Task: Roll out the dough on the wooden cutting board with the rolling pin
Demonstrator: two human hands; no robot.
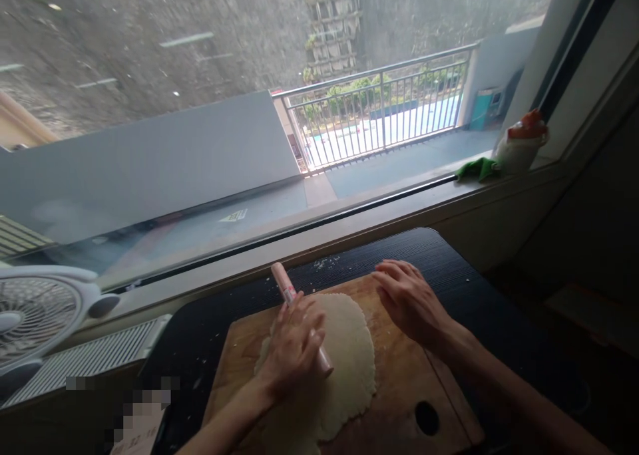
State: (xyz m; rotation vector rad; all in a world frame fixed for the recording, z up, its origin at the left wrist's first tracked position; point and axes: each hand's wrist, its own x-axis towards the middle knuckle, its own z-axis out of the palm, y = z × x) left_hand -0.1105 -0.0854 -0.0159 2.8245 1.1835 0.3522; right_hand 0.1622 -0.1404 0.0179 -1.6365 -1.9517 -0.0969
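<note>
A flattened sheet of pale dough (349, 355) with a ragged edge lies on a wooden cutting board (399, 382). Across the dough, at a slant, rests a pale pink rolling pin (281, 279). My left hand (297, 335) lies over the middle of the pin, fingers bent around it, hiding part of the pin and dough. Off to the right of the dough, my right hand (407, 295) is over the board's far right part, holding nothing. Its fingers are loosely bent and stretched forward, apart from the pin.
The board sits on a dark table (419, 249) with flour specks. A window stands behind, its sill (349, 232) holding a green cloth (476, 169) and a white container (519, 152) with something orange on top. A fan (44, 315) is at left.
</note>
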